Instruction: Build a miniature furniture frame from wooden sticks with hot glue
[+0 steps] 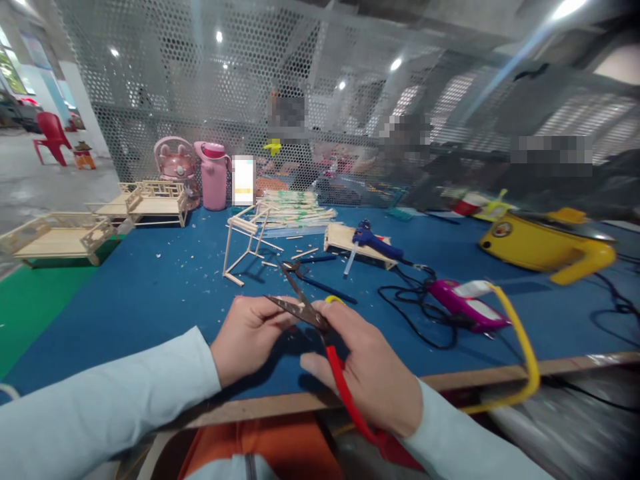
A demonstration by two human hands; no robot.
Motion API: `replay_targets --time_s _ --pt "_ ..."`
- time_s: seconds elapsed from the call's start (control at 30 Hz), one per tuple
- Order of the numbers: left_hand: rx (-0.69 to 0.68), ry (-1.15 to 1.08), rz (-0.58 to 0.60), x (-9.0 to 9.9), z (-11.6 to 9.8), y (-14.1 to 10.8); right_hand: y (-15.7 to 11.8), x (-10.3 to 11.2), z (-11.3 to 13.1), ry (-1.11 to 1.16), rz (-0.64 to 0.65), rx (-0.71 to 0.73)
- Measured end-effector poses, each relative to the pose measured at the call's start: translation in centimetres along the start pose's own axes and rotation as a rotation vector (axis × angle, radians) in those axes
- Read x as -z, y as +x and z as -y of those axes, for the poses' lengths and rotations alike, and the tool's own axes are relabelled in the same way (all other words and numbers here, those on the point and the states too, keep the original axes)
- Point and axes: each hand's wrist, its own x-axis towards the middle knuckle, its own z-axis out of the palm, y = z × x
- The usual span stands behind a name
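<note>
My right hand [370, 367] grips a pair of scissors [317, 316] with red and yellow handles, the dark blades spread apart and pointing up and left. My left hand [250, 337] is closed in a pinch right at the lower blade. A small pale bit shows between the blades, but what the left fingertips hold is hidden. Beyond the hands stands a small frame of thin wooden sticks [227, 248]. Pliers [320, 285] with dark blue handles lie behind the scissors.
A blue glue gun [377, 243] rests on a small wooden piece [333, 238]. Bundled sticks [295, 212] lie behind. Small wooden beds [55, 240] stand left, near a pink bottle [214, 180]. To the right are a magenta device [465, 307], black cords and a yellow pot [525, 247].
</note>
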Motion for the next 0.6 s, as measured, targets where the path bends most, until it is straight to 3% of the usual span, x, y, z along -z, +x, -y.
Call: replay_targets --time_s 0.27,0.6 --pt "-0.042 -0.057 0.025 0.2 -0.4 0.0 0.5 1.0 0.4 0.002 0.046 0.036" --pt "-0.084 0.026 0.068 0.5 -0.9 -0.2 0.4 1.9 0.0 0.04 0.067 0.113"
